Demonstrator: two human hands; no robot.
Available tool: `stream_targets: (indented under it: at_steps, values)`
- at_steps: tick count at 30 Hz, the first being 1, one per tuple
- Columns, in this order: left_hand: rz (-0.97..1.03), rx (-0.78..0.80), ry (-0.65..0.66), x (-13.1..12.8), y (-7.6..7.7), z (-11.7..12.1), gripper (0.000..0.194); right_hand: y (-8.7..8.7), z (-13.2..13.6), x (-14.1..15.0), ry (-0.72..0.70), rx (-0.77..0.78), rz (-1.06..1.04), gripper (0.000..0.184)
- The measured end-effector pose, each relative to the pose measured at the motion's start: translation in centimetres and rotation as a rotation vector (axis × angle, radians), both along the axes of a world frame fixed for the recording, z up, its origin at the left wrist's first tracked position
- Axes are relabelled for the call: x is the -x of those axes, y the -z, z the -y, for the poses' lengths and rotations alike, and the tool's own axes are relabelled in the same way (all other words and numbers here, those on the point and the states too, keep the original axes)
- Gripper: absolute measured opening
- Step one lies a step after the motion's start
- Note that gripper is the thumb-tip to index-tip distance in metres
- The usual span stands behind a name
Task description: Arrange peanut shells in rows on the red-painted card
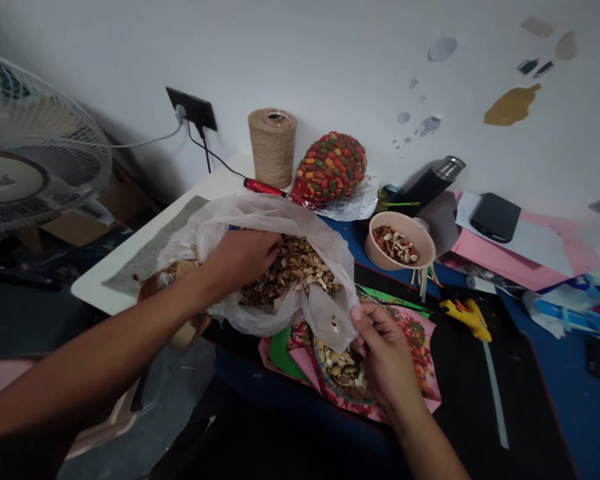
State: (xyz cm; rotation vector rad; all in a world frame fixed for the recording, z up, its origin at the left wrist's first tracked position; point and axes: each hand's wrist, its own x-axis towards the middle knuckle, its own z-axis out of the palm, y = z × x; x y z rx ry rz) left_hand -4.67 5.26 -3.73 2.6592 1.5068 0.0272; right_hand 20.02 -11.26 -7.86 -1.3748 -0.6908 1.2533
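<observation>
A translucent white plastic bag (325, 247) lies open on the table, full of small brown and tan shell-like pieces (303, 260). My left hand (247, 257) reaches into it from the left; its fingers are curled down at the pieces, and whatever they grip is hidden. At the bag's front right edge, my right hand (380, 337) pinches the plastic between thumb and fingers. Under that hand and the bag's lip is a round blue-rimmed piece (347, 367) holding pale shell pieces. It rests on pink and red patterned sheets (415, 340).
Behind the bag stand a twine cone (273, 147) and a ball covered in coloured pieces (333, 167). To the right are a pink bowl (400, 237) of pieces, a black flask (433, 187) and a yellow glue gun (467, 320) with a glue stick. A fan (35, 147) stands left.
</observation>
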Motion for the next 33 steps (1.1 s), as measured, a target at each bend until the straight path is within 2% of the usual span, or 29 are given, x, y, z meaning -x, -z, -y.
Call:
stream_targets:
  at_steps: [2,4,7,10,14,16,19,21,23,25,27,30,33]
  values:
    - [0.059,0.055,0.004,0.4,-1.0,1.1,0.025,0.2,0.1,-0.2,0.010,0.002,-0.002,0.045]
    - [0.133,0.157,0.083,0.3,-2.1,3.2,0.019,0.3,0.0,-0.5,0.017,-0.001,-0.013,0.045]
    - [0.204,0.334,0.351,-1.5,-3.0,7.6,0.013,0.2,-0.3,-0.6,0.029,-0.004,-0.026,0.045]
    - [0.149,0.286,0.598,-4.8,-2.0,11.1,0.008,-0.1,-0.5,-0.2,0.033,0.004,-0.018,0.045]
    - [0.139,0.177,0.684,-7.9,0.2,12.6,0.015,-0.3,-0.3,-0.1,0.003,0.023,-0.012,0.045]
    - [0.168,0.192,0.693,-7.7,0.3,12.3,0.016,-0.2,0.0,-0.4,0.001,0.030,-0.008,0.044]
    - [0.210,0.272,0.642,-5.5,-1.0,10.5,0.016,0.2,0.3,-1.1,0.021,0.019,-0.014,0.042]
    - [0.176,0.277,0.495,-3.3,-1.9,8.5,0.018,0.4,0.3,-1.4,0.039,0.012,-0.034,0.044]
    - [0.126,0.210,0.303,-1.0,-2.2,6.1,0.016,0.5,0.3,-1.3,0.045,0.016,-0.052,0.046]
    - [0.050,0.182,0.220,0.9,-1.9,3.9,0.018,0.5,0.3,-1.0,0.038,0.022,-0.055,0.048]
    - [-0.059,0.178,0.212,2.2,-1.1,2.4,0.022,0.5,0.2,-0.7,0.023,0.018,-0.053,0.048]
    - [-0.171,0.165,0.221,2.8,-0.1,1.7,0.026,0.5,0.2,-0.4,0.015,0.013,-0.062,0.047]
    - [-0.207,0.157,0.208,2.2,0.2,1.8,0.027,0.5,0.2,-0.4,0.027,0.023,-0.072,0.047]
